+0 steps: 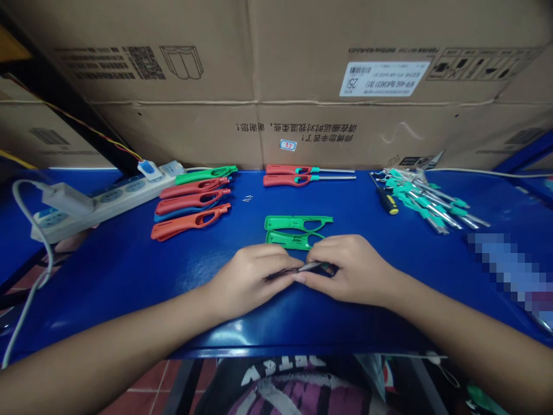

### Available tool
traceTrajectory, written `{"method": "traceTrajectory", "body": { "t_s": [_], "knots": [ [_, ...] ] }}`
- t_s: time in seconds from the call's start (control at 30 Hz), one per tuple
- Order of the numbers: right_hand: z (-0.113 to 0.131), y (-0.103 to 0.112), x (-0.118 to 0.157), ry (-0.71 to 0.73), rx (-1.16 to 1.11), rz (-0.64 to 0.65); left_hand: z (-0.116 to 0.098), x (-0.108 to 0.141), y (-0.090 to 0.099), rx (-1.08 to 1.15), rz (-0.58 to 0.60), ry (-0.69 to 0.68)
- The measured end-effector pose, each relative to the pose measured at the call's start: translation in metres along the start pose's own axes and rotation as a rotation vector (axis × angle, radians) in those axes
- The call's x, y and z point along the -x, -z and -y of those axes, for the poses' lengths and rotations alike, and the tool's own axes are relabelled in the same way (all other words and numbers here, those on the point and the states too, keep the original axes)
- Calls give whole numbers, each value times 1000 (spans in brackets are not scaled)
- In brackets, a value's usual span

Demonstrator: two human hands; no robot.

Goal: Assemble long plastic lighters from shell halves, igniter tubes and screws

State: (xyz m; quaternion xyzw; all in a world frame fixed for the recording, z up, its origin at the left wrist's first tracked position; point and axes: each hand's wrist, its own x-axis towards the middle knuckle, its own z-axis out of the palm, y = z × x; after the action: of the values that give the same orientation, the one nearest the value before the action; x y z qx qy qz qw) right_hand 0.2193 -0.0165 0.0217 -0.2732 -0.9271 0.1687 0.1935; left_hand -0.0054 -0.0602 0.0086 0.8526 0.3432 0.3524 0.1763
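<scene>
My left hand (261, 275) and my right hand (352, 270) meet over the front middle of the table, fingertips closed round a thin, dark, shiny-edged object (311, 267). Fingers cover most of it, so its kind cannot be made out. Just beyond my hands lie two green lighter handle halves (298, 222), inner sides up; the nearer one is partly behind my right hand. Farther back, two red lighters (287, 180) with metal tubes lie side by side. Tiny metal pins or screws (247, 199) are scattered to their left.
Red, orange, blue and green handle shells (190, 222) lie in a row at left, near a white power strip (110, 199) with plugs and cables. At right are a pile of metal lighter tubes (432, 199) and a screwdriver (387, 200). Cardboard boxes (216, 75) back the blue table (207, 210).
</scene>
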Motion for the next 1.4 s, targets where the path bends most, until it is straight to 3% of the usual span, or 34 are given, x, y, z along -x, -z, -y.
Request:
{"method": "traceTrajectory", "body": {
  "t_s": [0.17, 0.27, 0.47, 0.57, 0.7, 0.87, 1.13, 1.4],
  "knots": [
    [0, 1, -3, -42, 56, -93, -3, -2, -2, 66, -27, 124],
    [-3, 9, -3, -76, 68, -163, -1, -8, 2, 193, -55, 302],
    [-18, 25, -5, -95, 105, -260, 8, -19, 10, 650, -11, 705],
    [-25, 31, -4, -53, 205, -216, 11, -22, 13, 746, -8, 780],
    [-29, 39, -2, 33, 325, -76, 15, -22, 15, 671, -34, 733],
    [-31, 44, 3, 13, 317, 63, 22, -17, 11, 502, -47, 625],
    [-35, 46, 2, 10, 218, 142, 27, -18, 7, 31, -70, 186],
    [-53, 57, 6, -104, 25, 285, 37, -23, -4, -71, -114, 107]
  ]
}}
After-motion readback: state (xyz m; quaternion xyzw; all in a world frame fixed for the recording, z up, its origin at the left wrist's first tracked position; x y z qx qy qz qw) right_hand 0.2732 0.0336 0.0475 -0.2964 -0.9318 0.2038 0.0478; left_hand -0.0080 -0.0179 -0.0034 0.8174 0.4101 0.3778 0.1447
